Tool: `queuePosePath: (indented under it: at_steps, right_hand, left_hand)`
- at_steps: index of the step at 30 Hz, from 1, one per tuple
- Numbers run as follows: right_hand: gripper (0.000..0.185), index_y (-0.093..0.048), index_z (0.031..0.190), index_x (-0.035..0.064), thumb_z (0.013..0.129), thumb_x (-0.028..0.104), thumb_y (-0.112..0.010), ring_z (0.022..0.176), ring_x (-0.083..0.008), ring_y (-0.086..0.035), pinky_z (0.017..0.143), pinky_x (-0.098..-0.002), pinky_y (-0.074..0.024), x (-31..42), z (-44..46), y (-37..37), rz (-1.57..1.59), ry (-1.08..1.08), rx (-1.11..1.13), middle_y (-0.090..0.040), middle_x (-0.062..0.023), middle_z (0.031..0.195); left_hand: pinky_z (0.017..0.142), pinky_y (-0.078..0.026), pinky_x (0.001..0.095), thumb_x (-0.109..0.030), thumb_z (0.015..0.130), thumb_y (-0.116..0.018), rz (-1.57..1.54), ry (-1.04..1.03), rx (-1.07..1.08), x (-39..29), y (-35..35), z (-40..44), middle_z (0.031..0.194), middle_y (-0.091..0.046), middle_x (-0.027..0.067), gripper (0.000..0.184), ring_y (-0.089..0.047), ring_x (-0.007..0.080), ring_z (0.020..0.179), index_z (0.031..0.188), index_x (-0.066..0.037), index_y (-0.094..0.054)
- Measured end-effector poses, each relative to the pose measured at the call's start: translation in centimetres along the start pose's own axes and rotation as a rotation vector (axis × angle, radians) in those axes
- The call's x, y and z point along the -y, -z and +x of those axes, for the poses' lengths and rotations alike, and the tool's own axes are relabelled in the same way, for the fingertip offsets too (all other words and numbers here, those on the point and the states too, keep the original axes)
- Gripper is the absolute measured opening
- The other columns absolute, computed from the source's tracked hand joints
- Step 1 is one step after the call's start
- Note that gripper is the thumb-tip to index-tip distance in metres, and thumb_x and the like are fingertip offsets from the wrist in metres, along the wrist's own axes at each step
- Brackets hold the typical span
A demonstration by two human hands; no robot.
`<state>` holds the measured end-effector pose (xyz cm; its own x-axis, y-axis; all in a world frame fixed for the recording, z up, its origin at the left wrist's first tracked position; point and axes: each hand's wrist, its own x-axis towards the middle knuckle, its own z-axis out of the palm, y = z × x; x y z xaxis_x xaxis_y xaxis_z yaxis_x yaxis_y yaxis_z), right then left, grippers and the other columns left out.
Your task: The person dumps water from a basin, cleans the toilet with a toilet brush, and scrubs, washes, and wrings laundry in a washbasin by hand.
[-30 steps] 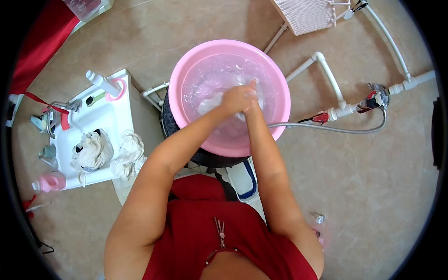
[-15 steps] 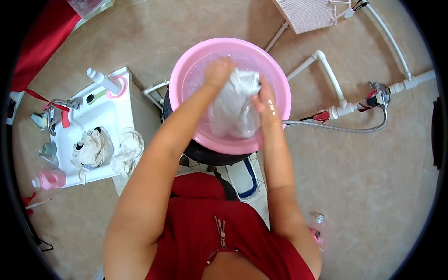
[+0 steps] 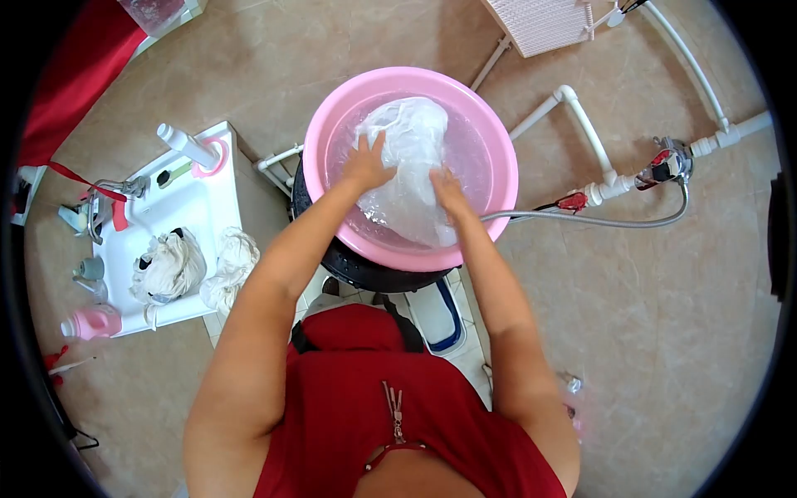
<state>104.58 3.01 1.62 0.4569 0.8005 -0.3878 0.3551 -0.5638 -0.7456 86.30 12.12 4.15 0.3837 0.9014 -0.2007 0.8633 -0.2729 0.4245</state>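
Observation:
A white cloth (image 3: 408,137) lies spread and bunched in the sudsy water of a pink basin (image 3: 508,170). My left hand (image 3: 369,168) rests on the cloth's left side, its fingers spread apart. At the cloth's right edge, my right hand (image 3: 449,189) touches it with fingers stretched out and not wrapped around it. Part of the cloth sits under the water near the basin's front.
The basin stands on a black tub (image 3: 374,278). At left, a white sink (image 3: 212,195) holds bundled white cloth (image 3: 172,264); another white cloth (image 3: 231,270) hangs over its edge. Bottles stand around it. A metal hose (image 3: 598,222) runs from pipes at right.
Both hands have let the bunched cloth down, and it now spreads farther toward the back of the basin. My left hand has moved nearer and its fingers have opened; my right has shifted slightly left.

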Motion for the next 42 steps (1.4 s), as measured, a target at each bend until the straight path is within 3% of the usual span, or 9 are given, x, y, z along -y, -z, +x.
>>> queuePosePath:
  at_steps: [3, 6, 13, 17, 22, 25, 28, 34, 42]
  right_hand:
    - [0.063, -0.034, 0.141, 0.0119, 0.092, 0.052, -0.037, 0.130, -0.0336, -0.034, 0.106, -0.0439, -0.0285, 1.3, 1.4, -1.0, 0.769, -0.250, 0.224, -0.037, -0.0152, 0.141]
    - [0.059, -0.038, 0.138, 0.0097, 0.094, 0.048, -0.039, 0.127, -0.0306, -0.039, 0.102, -0.0472, -0.0346, 1.6, 2.7, -1.6, 0.962, -0.375, 0.199, -0.041, -0.0123, 0.139]
    - [0.050, -0.050, 0.123, 0.0042, 0.092, 0.044, -0.047, 0.105, -0.0227, -0.054, 0.093, -0.0349, -0.0420, 2.4, 2.2, -0.4, 1.026, 0.132, 0.396, -0.057, -0.0076, 0.113]
    - [0.038, -0.061, 0.105, 0.0029, 0.086, 0.035, -0.062, 0.083, -0.0212, -0.058, 0.079, -0.0329, -0.0452, 4.4, -0.4, 5.9, 0.660, 0.104, -0.064, -0.062, -0.0050, 0.093]
    - [0.033, -0.064, 0.101, 0.0046, 0.083, 0.032, -0.063, 0.091, -0.0266, -0.059, 0.077, -0.0357, -0.0451, 1.1, 2.1, 11.9, 0.051, 0.423, -0.345, -0.062, -0.0164, 0.104]
    - [0.037, -0.063, 0.110, 0.0107, 0.081, 0.034, -0.064, 0.112, -0.0361, -0.050, 0.091, -0.0438, -0.0411, 1.9, 0.3, 10.1, -0.609, 0.363, -0.493, -0.048, -0.0219, 0.128]
    - [0.054, -0.053, 0.127, 0.0193, 0.079, 0.041, -0.065, 0.131, -0.0447, -0.027, 0.104, -0.0576, -0.0247, 3.1, -0.2, 6.6, -0.939, 0.580, -0.581, -0.023, -0.0227, 0.146]
    - [0.089, -0.018, 0.146, 0.0279, 0.076, 0.050, -0.067, 0.137, -0.0464, -0.007, 0.106, -0.0642, -0.0064, 3.4, 2.3, 0.6, -0.700, 0.291, -0.128, -0.008, -0.0208, 0.151]
    - [0.087, -0.027, 0.143, 0.0225, 0.071, 0.048, -0.070, 0.138, -0.0394, -0.013, 0.105, -0.0660, -0.0074, -0.4, 6.4, -1.7, -0.805, 0.325, -0.125, -0.015, -0.0140, 0.152]
  left_hand:
    - [0.096, -0.041, 0.0421, -0.044, 0.077, -0.064, -0.274, -0.037, -0.025, -1.0, -1.6, 0.4, 0.133, -0.042, 0.0198, 0.071, -0.048, 0.0369, 0.116, 0.134, -0.008, -0.041]
    - [0.086, -0.046, 0.0410, -0.041, 0.078, -0.062, -0.492, -0.245, -0.158, -4.5, -2.4, -2.0, 0.104, -0.062, 0.0200, 0.053, -0.061, 0.0335, 0.097, 0.116, -0.004, -0.058]
    - [0.070, -0.048, 0.0453, -0.032, 0.081, -0.061, -0.402, -0.275, -0.212, -7.6, -0.9, -3.0, 0.085, -0.065, 0.0174, 0.026, -0.062, 0.0365, 0.080, 0.094, -0.010, -0.064]
    - [0.073, -0.048, 0.0472, -0.031, 0.083, -0.059, -0.244, -0.183, -0.362, -2.1, 1.7, -0.1, 0.082, -0.065, 0.0181, 0.027, -0.062, 0.0359, 0.080, 0.093, -0.006, -0.064]
    - [0.083, -0.046, 0.0429, -0.036, 0.084, -0.059, -0.062, 0.022, -0.368, 1.9, 5.5, 0.6, 0.110, -0.058, 0.0180, 0.038, -0.057, 0.0330, 0.099, 0.101, -0.003, -0.063]
    - [0.092, -0.042, 0.0418, -0.042, 0.083, -0.061, 0.193, -0.169, -0.515, 2.5, 4.1, 0.1, 0.129, -0.048, 0.0168, 0.044, -0.048, 0.0359, 0.114, 0.111, -0.009, -0.063]
    - [0.104, -0.026, 0.0524, -0.052, 0.077, -0.063, 0.298, -0.144, -0.179, 0.5, 3.4, -2.1, 0.146, -0.027, 0.0169, 0.072, -0.023, 0.0381, 0.134, 0.137, -0.018, -0.041]
    - [0.106, -0.013, 0.0623, -0.053, 0.072, -0.068, 0.385, -0.072, 0.065, 0.9, 1.0, -1.7, 0.152, -0.011, 0.0157, 0.096, -0.003, 0.0410, 0.139, 0.147, -0.025, -0.016]
    - [0.108, -0.009, 0.0600, -0.051, 0.071, -0.070, 0.505, -0.096, 0.270, 0.4, -0.2, -0.8, 0.152, -0.014, 0.0134, 0.100, -0.009, 0.0367, 0.140, 0.148, -0.025, -0.011]
